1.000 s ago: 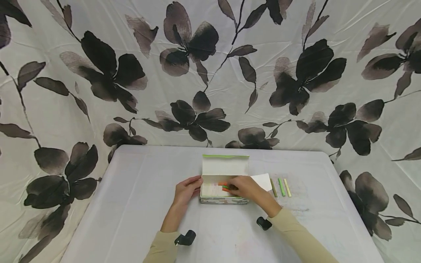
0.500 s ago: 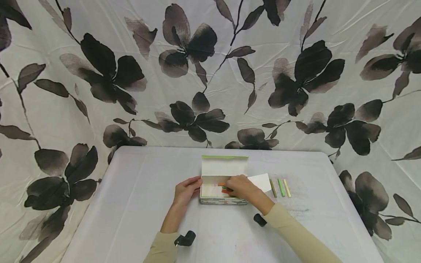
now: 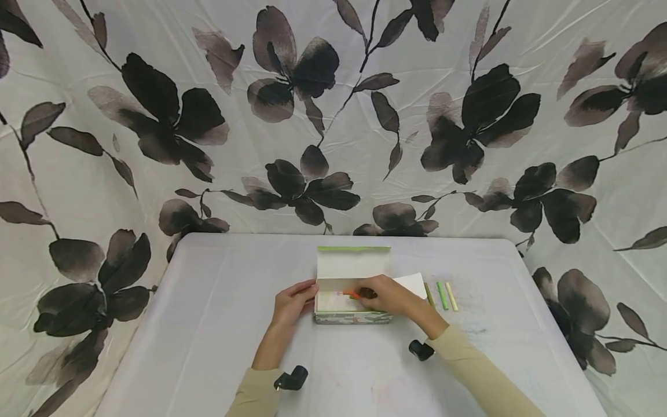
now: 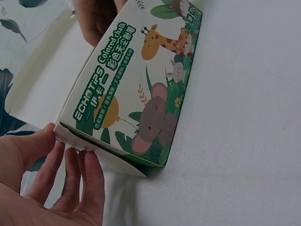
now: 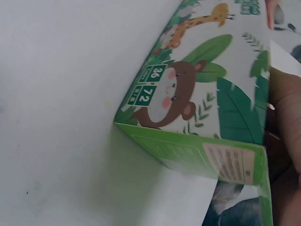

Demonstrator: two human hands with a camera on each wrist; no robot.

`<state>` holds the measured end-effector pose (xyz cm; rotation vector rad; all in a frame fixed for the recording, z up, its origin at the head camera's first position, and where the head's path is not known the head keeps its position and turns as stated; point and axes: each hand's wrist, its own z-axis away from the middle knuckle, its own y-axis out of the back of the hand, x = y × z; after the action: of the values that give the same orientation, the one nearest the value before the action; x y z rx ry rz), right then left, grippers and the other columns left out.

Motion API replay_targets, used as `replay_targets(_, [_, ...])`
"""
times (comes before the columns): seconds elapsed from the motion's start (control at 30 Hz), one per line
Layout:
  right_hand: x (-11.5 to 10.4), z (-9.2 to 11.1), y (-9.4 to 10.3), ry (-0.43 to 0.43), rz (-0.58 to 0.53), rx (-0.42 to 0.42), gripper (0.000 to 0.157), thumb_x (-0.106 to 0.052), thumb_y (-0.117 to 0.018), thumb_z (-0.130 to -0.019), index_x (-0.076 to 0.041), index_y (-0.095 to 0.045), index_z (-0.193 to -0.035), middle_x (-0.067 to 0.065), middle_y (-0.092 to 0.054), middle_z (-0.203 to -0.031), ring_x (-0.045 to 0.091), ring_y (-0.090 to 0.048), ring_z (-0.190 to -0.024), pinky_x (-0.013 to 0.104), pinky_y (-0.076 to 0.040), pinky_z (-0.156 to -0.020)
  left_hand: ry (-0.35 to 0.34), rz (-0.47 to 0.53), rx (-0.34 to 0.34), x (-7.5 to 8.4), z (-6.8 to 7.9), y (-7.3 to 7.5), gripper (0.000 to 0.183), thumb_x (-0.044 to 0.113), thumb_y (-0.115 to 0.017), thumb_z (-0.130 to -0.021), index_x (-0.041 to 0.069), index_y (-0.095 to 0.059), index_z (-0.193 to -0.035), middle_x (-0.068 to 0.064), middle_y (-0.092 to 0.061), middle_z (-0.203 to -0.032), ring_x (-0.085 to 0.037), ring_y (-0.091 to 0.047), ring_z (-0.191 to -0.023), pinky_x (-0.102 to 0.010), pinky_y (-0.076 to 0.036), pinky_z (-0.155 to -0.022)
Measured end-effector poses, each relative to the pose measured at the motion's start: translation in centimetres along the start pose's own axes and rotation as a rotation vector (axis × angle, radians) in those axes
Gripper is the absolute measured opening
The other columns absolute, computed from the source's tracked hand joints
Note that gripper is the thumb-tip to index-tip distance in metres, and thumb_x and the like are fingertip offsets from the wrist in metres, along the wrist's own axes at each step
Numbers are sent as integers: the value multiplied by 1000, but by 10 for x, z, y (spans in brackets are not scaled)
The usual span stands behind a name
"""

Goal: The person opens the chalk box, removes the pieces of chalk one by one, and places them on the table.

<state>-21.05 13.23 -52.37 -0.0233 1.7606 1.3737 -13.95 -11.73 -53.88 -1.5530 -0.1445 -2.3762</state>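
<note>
A colored chalk box [image 3: 353, 318] stands on the table with its lid raised at the back; animals are printed on its front, as the left wrist view shows. My left hand [image 3: 289, 304] holds the box's left end, with the thumb at the top corner and the fingers against the side flap [image 4: 117, 165]. Inside the box, my right hand [image 3: 391, 295] has its fingers curled down and pinches an orange chalk stick [image 3: 351, 294]. Its fingertips are partly hidden. In the right wrist view the box's printed side [image 5: 188, 94] hides most of that hand [image 5: 287, 108].
An olive chalk stick [image 3: 429, 294], a green chalk stick [image 3: 442, 295] and a yellow chalk stick [image 3: 451, 296] lie right of the box. A white side flap [image 3: 414, 284] sticks out beside them. A floral cloth [image 3: 307, 116] hangs behind the white table [image 3: 234, 260].
The right hand has dipped further into the box, then shifted; the orange chalk now lies tilted at its fingers. The left hand keeps its place on the box.
</note>
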Motion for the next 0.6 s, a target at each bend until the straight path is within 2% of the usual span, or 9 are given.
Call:
replay_targets(0.07, [0,3,5,3,-97,43,16,-4,-69,-98,-1,-71,-114,5,-73,-98,10,-65,-83,24,-56,-75,2,-6,11,-7,-6,1,36,14,-78,-93,-3,-71,-124,-13,-74,-111,-28,-71,-104,-29,-60,-82])
replay_targets(0.13, [2,7,9,-2,-180,104,16,-2,-69,-98,1,-70,-113,8,-74,-100,15,-70,-89,27,-59,-79,7,-9,14,-7,-7,1,36,14,-78,-93,-3,-71,-124,-13,-74,-111,-26,-71,-101,-29,-60,-82])
replay_targets(0.3, [7,16,20,-79,-332,241,19,-5,-74,-95,0,-71,-114,10,-74,-103,23,-71,-95,29,-59,-83,12,-12,22,-8,-8,1,35,14,-79,-92,-2,-72,-123,-12,-75,-109,-21,-72,-97,-28,-60,-80])
replay_targets(0.47, [13,26,33,-174,-422,306,26,-14,-76,-95,-1,-71,-117,11,-74,-104,24,-72,-96,27,-59,-82,4,-19,19,-8,-8,1,35,14,-79,-92,-2,-72,-123,-13,-74,-111,-24,-71,-101,-28,-60,-81])
replay_targets(0.6, [15,35,45,-238,-466,337,29,-18,-76,-95,-2,-70,-118,11,-74,-105,21,-73,-96,27,-59,-82,6,-32,19,-8,-7,1,35,15,-78,-93,-1,-72,-123,-13,-74,-112,-23,-71,-101,-30,-60,-83])
